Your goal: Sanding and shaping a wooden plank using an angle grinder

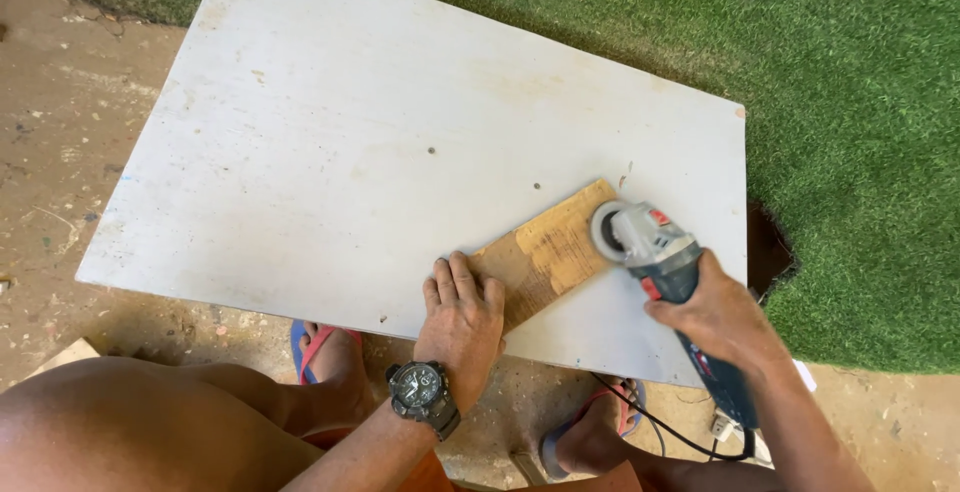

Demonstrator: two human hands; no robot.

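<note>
The small flat brown wooden piece (545, 257) lies on the big white rectangular board (350, 152), near the board's near-right edge, set at an angle. L hand (462, 317), w/ a dark wristwatch (422, 390) on the wrist, lies flat on the wood's near end, fingers together & pressed down, pinning it. R hand (722, 317) is wrapped in a full fist around the body of the grey-and-blue corded angle grinder (660, 257); its round disc sits at the wood's far-right end, touching or just above it, can't tell which. Black power cord (660, 427) trails from the tool's tail to the dirt floor (60, 112). Green artificial turf (850, 102) lies under the board's far side. The person's feet in sandals show under the board's near edge.

Step in hand, as I judge it: sanding/grinding the wood's face, working at the far end. Next move calls for a firm hold-down w/ the L hand, disc kept at a shallow angle, steady passes along the wood toward the L hand but stopping well short of the fingers, & the cord kept clear of the disc.
</note>
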